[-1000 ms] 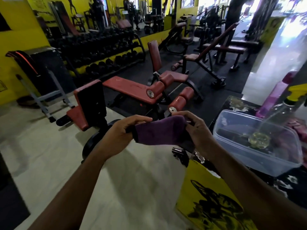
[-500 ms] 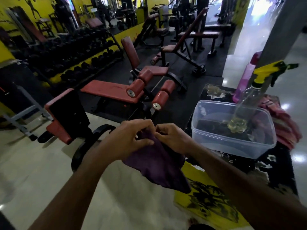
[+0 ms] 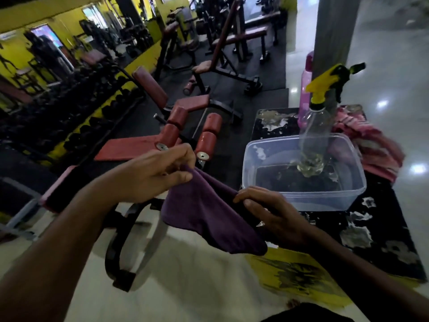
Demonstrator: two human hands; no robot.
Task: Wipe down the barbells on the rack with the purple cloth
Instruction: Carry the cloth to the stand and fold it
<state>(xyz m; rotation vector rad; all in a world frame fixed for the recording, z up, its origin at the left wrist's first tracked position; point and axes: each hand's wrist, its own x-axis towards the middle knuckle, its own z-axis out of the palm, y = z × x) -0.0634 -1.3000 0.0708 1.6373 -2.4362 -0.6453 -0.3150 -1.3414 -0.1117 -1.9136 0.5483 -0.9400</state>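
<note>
Where a second ago the purple cloth (image 3: 209, 212) was stretched taut between the hands, it now hangs loose and unfolded; the left hand (image 3: 153, 174) pinches its upper corner, the right hand (image 3: 267, 211) curls its fingers (image 3: 242, 197) round the far edge; I judge the cloth is being readied, wiping not yet begun. Beside them a dark mottled bench (image 3: 376, 231) carries a clear tub (image 3: 304, 196), a spray bottle (image 3: 316, 126) with a yellow trigger and a pink towel (image 3: 371, 145); red padded gym benches (image 3: 144, 145) stand on the floor beyond; a dark weight rack (image 3: 69, 108) lines the yellow wall, well apart.
</note>
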